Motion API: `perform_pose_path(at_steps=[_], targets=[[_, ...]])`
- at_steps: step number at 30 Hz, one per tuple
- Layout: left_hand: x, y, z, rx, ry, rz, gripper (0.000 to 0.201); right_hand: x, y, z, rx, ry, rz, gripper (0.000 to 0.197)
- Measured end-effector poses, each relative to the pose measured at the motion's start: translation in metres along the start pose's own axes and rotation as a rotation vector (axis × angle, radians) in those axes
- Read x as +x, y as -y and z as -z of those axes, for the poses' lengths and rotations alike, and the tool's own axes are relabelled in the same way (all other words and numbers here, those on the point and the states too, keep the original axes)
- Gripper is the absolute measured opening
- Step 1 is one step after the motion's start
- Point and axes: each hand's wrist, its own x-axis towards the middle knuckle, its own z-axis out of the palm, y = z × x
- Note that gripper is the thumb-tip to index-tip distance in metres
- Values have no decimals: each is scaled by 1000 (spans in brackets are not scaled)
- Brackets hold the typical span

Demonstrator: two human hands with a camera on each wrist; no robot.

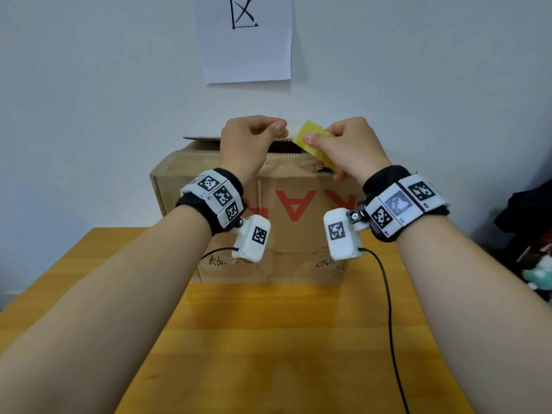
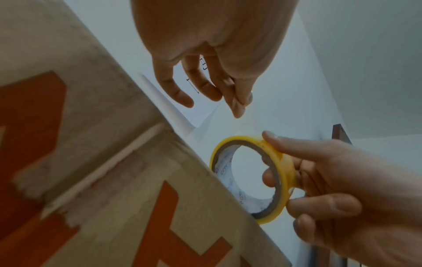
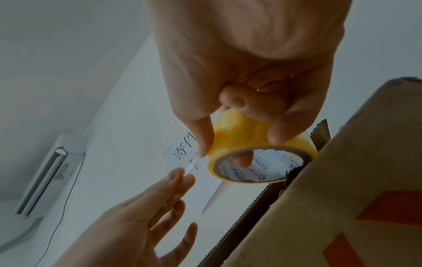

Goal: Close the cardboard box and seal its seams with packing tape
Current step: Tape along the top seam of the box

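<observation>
A brown cardboard box [image 1: 298, 243] with red letters stands at the far end of the wooden table [image 1: 268, 339], against the wall. A dark gap shows between its top flaps. Both hands hover just above the box top. My right hand [image 1: 343, 144] grips a yellow roll of packing tape [image 1: 313, 141], thumb on the outside and fingers through the core [image 3: 242, 137]. My left hand [image 1: 277, 130] pinches the tape's free end between thumb and forefinger. A short clear strip [image 3: 189, 168] runs from the roll to that pinch [image 3: 178, 178]. The left wrist view shows the roll [image 2: 283, 171] beside the box edge [image 2: 114, 144].
A white paper sheet [image 1: 246, 40] with a printed character hangs on the wall behind the box. A black cable [image 1: 388, 309] trails from the right wrist camera across the table. Dark items [image 1: 525, 210] sit off the table's right side.
</observation>
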Motion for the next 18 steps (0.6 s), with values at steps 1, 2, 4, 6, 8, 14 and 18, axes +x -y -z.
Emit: perform_pose_path(at_steps=[1,2,4,6,8,14,18], targets=[[-1,-1,1,-8,-7,-4,7,1,1,0,17,0,-14,37],[-2,-3,2,-14,-12,-11,8,2,2,0,34,-4,-28,36],[-4,-7,4,-4,-12,-40,9,3,3,0,45,-22,-43,36],[-6,-9,8,22,-12,-71,9,3,6,0,39,-27,-46,38],[-6,-9,13,31,-15,-71,9,1,8,1,26,3,-32,42],[1,0,28,29,-26,43,11,-14,-6,6,12,152,59,59],[2,2,22,15,-60,80,14,-17,-4,8,-14,142,79,43]])
